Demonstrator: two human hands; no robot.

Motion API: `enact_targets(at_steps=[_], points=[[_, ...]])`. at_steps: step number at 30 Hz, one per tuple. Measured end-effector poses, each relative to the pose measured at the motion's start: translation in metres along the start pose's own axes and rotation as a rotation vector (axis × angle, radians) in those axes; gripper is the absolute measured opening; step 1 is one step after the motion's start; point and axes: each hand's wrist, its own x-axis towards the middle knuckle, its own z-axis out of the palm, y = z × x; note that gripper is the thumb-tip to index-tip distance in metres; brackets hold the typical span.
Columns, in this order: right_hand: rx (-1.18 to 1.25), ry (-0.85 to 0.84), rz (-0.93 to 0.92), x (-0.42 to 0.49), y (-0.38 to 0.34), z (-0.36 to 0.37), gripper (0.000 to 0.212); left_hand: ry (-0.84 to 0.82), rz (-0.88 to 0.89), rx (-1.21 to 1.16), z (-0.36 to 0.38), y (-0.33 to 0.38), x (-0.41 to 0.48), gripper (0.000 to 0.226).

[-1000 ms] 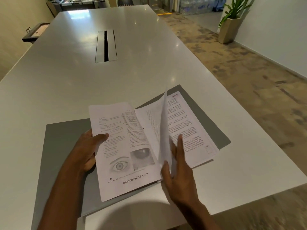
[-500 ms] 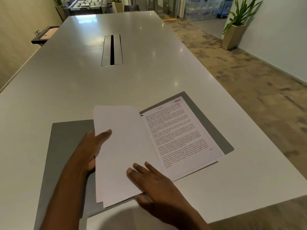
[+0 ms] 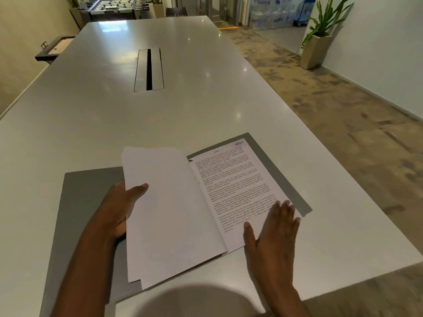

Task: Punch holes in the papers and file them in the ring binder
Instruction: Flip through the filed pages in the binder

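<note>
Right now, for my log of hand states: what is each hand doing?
Left hand: pinches the blank pages.
Right hand: open, flat on the printed page.

Long glossy white table, light spots mirrored in its top. At the table's middle, a dark cable hatch. Right of the table, mottled brown carpet, a white wall, a potted plant. Left of the table, a beige wall and a dark shelf. Beyond the table's far end, a foosball table and stacked water bottles.

A white table bears a grey binder (lying open).
</note>
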Motion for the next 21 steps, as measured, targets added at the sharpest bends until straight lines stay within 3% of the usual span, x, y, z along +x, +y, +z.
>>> enact_targets(at_steps=[6, 13, 17, 21], points=[[-0.137, -0.061, 0.150, -0.002, 0.010, 0.001, 0.105, -0.014, 0.002, -0.008, -0.001, 0.001, -0.001, 0.025], [-0.213, -0.046, 0.111, -0.004, 0.010, 0.005, 0.101, -0.013, -0.001, -0.012, -0.003, -0.001, 0.000, 0.030], [-0.048, -0.050, 0.077, -0.004, 0.005, 0.000, 0.091, -0.022, -0.005, -0.002, -0.005, -0.002, 0.002, 0.032], [0.381, -0.095, 0.062, -0.008, -0.009, -0.008, 0.081, -0.014, -0.007, -0.005, -0.006, -0.003, 0.004, 0.034]])
